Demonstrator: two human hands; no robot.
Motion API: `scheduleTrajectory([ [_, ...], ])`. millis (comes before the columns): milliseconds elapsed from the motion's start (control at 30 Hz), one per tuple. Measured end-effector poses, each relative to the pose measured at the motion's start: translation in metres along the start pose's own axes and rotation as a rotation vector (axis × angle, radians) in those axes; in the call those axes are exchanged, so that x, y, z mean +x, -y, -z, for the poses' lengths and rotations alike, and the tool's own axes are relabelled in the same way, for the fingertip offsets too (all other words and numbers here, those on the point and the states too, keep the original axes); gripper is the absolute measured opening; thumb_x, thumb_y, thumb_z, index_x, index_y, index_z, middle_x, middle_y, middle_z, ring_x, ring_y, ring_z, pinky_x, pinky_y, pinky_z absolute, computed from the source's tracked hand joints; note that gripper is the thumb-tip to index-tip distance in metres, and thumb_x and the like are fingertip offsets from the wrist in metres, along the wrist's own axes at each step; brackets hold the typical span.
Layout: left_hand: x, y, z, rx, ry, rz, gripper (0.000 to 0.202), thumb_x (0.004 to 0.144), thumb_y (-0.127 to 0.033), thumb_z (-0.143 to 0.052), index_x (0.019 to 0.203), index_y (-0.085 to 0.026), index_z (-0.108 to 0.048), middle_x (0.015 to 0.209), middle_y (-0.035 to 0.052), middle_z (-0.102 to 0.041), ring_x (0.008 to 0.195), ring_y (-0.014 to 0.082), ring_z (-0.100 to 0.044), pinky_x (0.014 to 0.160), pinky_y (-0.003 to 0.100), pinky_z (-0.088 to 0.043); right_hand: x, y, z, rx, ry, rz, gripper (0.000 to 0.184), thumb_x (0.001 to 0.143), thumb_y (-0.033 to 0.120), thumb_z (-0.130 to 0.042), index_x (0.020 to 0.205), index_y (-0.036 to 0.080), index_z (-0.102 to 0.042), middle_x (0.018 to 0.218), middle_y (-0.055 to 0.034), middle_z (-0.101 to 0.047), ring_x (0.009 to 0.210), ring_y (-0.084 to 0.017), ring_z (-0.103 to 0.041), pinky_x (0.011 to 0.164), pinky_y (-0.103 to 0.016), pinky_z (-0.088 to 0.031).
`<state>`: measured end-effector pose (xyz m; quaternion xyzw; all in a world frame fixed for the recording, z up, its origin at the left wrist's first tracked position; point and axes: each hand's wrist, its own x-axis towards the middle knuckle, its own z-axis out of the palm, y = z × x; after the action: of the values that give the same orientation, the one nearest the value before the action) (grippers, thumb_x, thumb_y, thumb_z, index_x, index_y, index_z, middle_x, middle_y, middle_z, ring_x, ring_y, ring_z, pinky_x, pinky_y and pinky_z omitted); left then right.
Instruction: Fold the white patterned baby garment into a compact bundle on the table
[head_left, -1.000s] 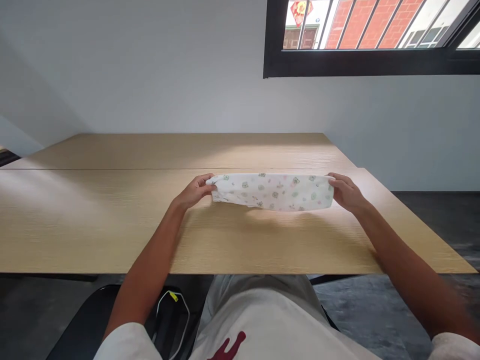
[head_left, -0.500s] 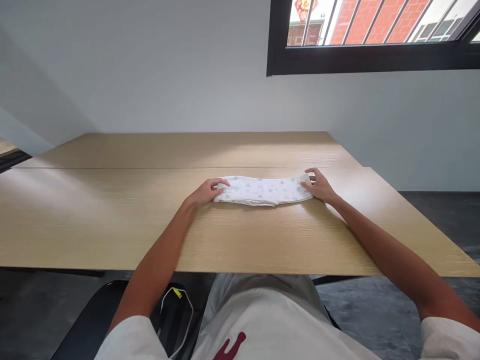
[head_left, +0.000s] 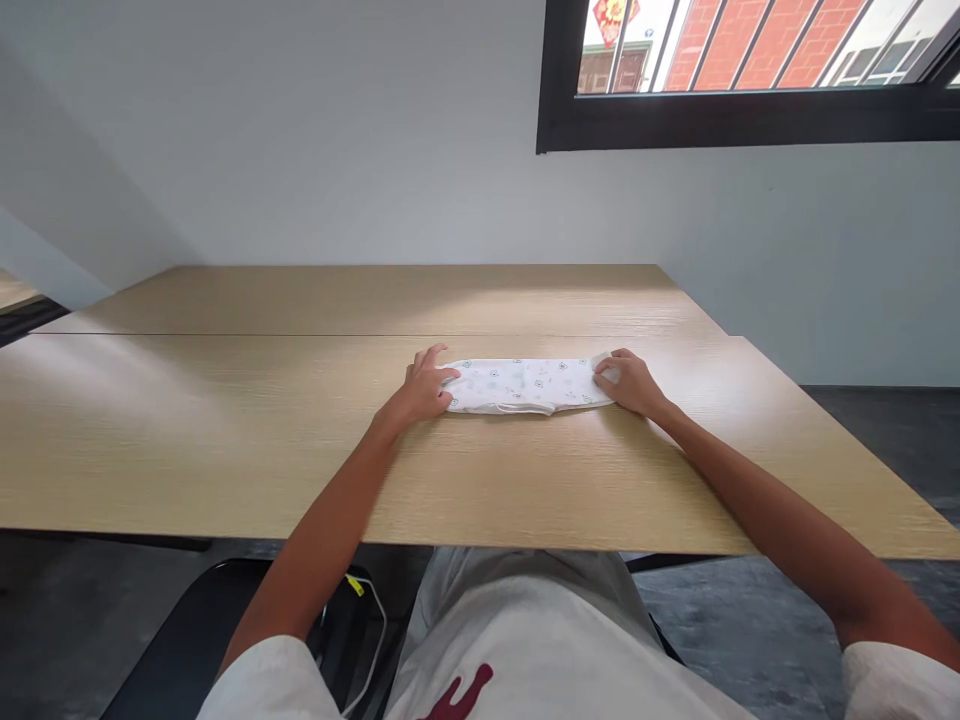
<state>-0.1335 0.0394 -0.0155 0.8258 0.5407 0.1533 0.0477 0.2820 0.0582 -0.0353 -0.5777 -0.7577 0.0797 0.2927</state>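
Note:
A folded white cloth (head_left: 521, 385) with a small scattered print lies as a long flat strip on the wooden table, its long side running left to right. My left hand (head_left: 425, 388) is at the strip's left end, thumb low at the near corner, one finger across the top and other fingers raised. At the opposite end my right hand (head_left: 630, 384) has its fingers and thumb closed on the cloth, where a bit of the end is lifted. A loose fold shows along the near edge. My fingers hide both tips of the strip.
The light wooden table (head_left: 225, 430) has a seam running across it toward the back. Behind it stands a pale wall with a dark-framed window (head_left: 720, 120). Below the near edge, on the left, are a black chair (head_left: 195, 640) and a white cable (head_left: 379, 640).
Both hands have moved slightly inward, and the cloth strip looks shorter between them. The left hand's fingers have lifted and spread; the right hand's fingers have curled in over its end.

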Motion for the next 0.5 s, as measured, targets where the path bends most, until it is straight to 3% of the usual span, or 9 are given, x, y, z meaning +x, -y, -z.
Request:
scheduleTrajectory([
  [100,0.001,-0.014,-0.005,0.066,-0.037,-0.104,0.048,0.076,-0.013,-0.048,0.119,-0.020,-0.068,0.152,0.0109,-0.035,0.145,0.0330,-0.025,0.118,0.055,-0.027,-0.008,0.009,0.000,-0.157,0.025,0.006,0.025,0.085,0.031,-0.054,0.092,0.016,-0.073,0.125,-0.0183,-0.055,0.094,-0.026,-0.062,0.086,-0.042,-0.052],
  [167,0.003,-0.027,-0.008,0.015,0.007,-0.210,0.050,0.080,-0.014,-0.044,0.126,-0.018,-0.064,0.150,0.0103,-0.042,0.145,0.0271,-0.029,0.122,0.049,-0.024,-0.013,0.017,0.002,-0.282,0.009,0.050,0.029,0.088,0.034,-0.053,0.098,0.014,-0.072,0.140,-0.0211,-0.045,0.109,-0.033,-0.058,0.086,-0.047,-0.052],
  [233,0.004,-0.041,-0.013,-0.052,0.073,-0.259,0.052,0.088,-0.019,-0.039,0.137,-0.017,-0.055,0.153,0.0092,-0.040,0.146,0.0230,-0.029,0.125,0.043,-0.021,-0.017,0.024,0.006,-0.387,-0.032,0.141,0.034,0.090,0.037,-0.052,0.103,0.013,-0.072,0.150,-0.0218,-0.036,0.130,-0.041,-0.043,0.092,-0.054,-0.048],
  [300,0.004,-0.053,-0.019,-0.087,0.143,-0.212,0.055,0.097,-0.030,-0.031,0.148,-0.013,-0.042,0.159,0.0107,-0.032,0.150,0.0236,-0.023,0.126,0.042,-0.018,-0.020,0.032,0.008,-0.416,-0.032,0.227,0.039,0.093,0.039,-0.049,0.112,0.012,-0.070,0.154,-0.0216,-0.034,0.138,-0.042,-0.035,0.102,-0.060,-0.040],
  [367,0.007,-0.062,-0.024,-0.074,0.220,-0.132,0.062,0.101,-0.042,-0.024,0.153,-0.010,-0.031,0.163,0.0138,-0.024,0.153,0.0287,-0.014,0.125,0.047,-0.015,-0.019,0.040,0.004,-0.369,0.035,0.279,0.043,0.096,0.039,-0.045,0.122,0.012,-0.066,0.153,-0.0211,-0.038,0.138,-0.039,-0.039,0.109,-0.060,-0.034],
  [500,0.029,-0.078,-0.029,-0.026,0.319,-0.093,0.063,0.102,-0.047,-0.020,0.150,-0.010,-0.036,0.162,0.0168,-0.023,0.153,0.0339,-0.011,0.123,0.053,-0.016,0.000,0.062,-0.024,-0.191,0.189,0.321,0.051,0.099,0.040,-0.037,0.134,0.009,-0.057,0.152,-0.0208,-0.041,0.140,-0.036,-0.041,0.114,-0.058,-0.032],
])
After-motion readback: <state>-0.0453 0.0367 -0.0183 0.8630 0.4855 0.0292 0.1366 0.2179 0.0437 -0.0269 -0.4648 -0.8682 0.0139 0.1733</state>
